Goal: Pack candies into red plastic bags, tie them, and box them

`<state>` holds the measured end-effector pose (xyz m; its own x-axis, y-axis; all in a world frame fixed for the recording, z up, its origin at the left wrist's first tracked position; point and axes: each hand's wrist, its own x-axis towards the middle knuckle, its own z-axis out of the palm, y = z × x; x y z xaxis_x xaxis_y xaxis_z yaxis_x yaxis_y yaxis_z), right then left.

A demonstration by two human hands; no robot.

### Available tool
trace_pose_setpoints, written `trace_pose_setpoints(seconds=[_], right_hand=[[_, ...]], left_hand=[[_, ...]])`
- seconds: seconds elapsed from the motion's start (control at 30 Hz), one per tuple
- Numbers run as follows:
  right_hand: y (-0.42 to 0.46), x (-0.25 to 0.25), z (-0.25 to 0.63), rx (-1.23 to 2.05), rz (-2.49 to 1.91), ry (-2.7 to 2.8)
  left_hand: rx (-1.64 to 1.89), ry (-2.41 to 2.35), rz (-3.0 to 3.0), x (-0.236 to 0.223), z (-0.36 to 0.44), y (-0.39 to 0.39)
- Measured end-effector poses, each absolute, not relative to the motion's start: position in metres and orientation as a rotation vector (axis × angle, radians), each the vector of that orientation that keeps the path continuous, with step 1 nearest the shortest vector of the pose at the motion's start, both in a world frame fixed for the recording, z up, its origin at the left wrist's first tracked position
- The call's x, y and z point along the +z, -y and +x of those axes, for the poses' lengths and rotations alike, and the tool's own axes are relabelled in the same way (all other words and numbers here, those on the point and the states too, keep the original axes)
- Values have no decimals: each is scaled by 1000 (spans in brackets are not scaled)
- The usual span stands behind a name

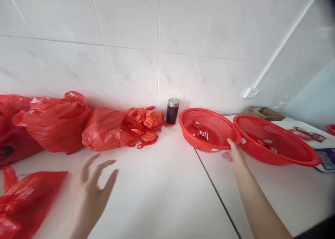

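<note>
My right hand (237, 154) grips the near rim of a red plastic basket (192, 141), thumb over the edge and fingers beneath. A few small red-and-white wrapped packets (202, 134) lie inside it. My left hand (91, 186) is raised over the white table, fingers spread and slightly blurred, with nothing in it. Left of that hand lies a red plastic bag (39, 193). A second, larger red basket (285, 158) stands against the first on the right, with several packets in its bottom.
Along the tiled wall stand filled red plastic bags (57, 124), a crumpled heap of red bags (146, 122) and a dark tumbler (172, 111) with a silver lid. At the right are a cardboard box (265, 113) and more packets (309, 134). A seam crosses the table (162, 190).
</note>
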<state>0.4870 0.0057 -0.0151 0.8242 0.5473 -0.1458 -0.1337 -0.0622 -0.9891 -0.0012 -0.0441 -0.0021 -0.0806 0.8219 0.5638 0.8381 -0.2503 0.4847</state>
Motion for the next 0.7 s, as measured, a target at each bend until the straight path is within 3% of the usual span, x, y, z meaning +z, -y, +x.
trace_pose_setpoints(seconds=[0.23,0.33,0.47,0.7], right_hand=[[5,7,451,328,-1281,378],[27,13,429,156,-1279,541],[48,21,398,-36,-1390,807],[67,32,370,-323,-1279,1268]], left_hand=[[-1207,2201,-2687,-10,66,29],[-1337,2261,-2771,-25,74,23],[-1577,2257,-2780,-46,94,10],[-1596,2012,-2724,-60,134,3]])
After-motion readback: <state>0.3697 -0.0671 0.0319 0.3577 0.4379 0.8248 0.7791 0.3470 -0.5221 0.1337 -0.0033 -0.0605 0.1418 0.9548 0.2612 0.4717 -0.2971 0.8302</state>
